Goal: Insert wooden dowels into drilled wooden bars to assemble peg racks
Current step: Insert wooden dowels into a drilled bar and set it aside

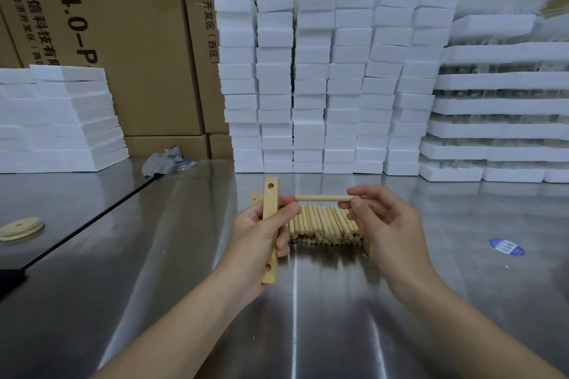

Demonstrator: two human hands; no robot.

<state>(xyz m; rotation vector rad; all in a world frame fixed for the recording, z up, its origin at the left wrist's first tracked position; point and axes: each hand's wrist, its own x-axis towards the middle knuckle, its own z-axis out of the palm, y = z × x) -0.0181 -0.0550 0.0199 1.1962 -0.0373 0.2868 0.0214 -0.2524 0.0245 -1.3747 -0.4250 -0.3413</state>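
The left hand [257, 235] grips a drilled wooden bar [270, 200] on edge, its fingers and thumb wrapped around the middle. The right hand [389, 224] pinches one dowel [323, 198] by its far end and holds it level, pointing across at the bar. The dowel's free end sits just beside the left fingertips, and I judge it is not yet seated. The main risk is a crooked entry. If the dowel meets the hole at a tilt it may jam or scuff the rim, because the pinch so far from the tip gives little control. The left fingers also lie right where the tip is heading, so they could get nipped or block the hole. A hard push could twist the bar in the grip or knock it down onto the pile of dowels [323, 226] lying just beyond and beneath both hands on the metal table [308, 317]. One hole shows above the left hand and one below it, but any between them are covered by the fingers, so the target hole cannot be seen. Whether the tip touches the bar cannot be told. A second wooden piece [254, 196] peeks out beyond the left hand, mostly hidden.
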